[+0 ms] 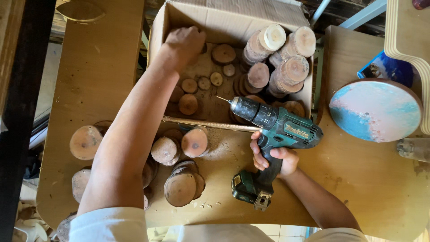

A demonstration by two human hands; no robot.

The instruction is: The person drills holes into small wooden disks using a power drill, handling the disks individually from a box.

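Matt brown corrugated cardboard for the box [157,31], soft and frayed at the flap edges; inside, sawn wood slices [258,74], dry and pale on the cut faces, rough grey bark round the rims. Teal and black plastic on the cordless drill [273,130], slightly glossy, with a thin bright metal bit [222,99]. Smooth matt wood-veneer board for the table [96,67], dusted with sawdust, and a painted disc [375,110] in chalky blue and pink.
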